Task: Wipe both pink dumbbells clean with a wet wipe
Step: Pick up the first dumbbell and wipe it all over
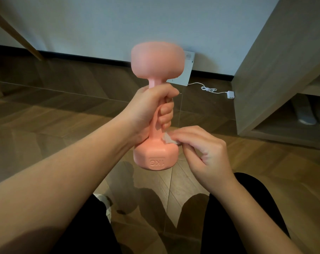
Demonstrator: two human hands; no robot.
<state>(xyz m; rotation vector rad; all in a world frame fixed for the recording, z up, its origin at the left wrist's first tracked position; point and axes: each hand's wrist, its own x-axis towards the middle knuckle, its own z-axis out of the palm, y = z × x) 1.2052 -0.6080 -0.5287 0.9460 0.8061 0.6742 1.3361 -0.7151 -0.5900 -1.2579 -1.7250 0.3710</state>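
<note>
A pink dumbbell [156,70] is held upright in the air in front of me, its lower head marked 1KG. My left hand [151,107] grips the handle, fingers wrapped round it. My right hand [201,149] pinches a small white wet wipe [168,138] and holds it against the top of the lower head, beside the handle. Only one dumbbell is in view.
Wooden floor [63,110] below. A white flat device [184,74] leans on the wall behind the dumbbell, with a white cable and charger [230,94] on the floor. A wooden cabinet [283,70] stands at right. A wooden leg [14,33] slants at upper left. My dark-clothed legs are below.
</note>
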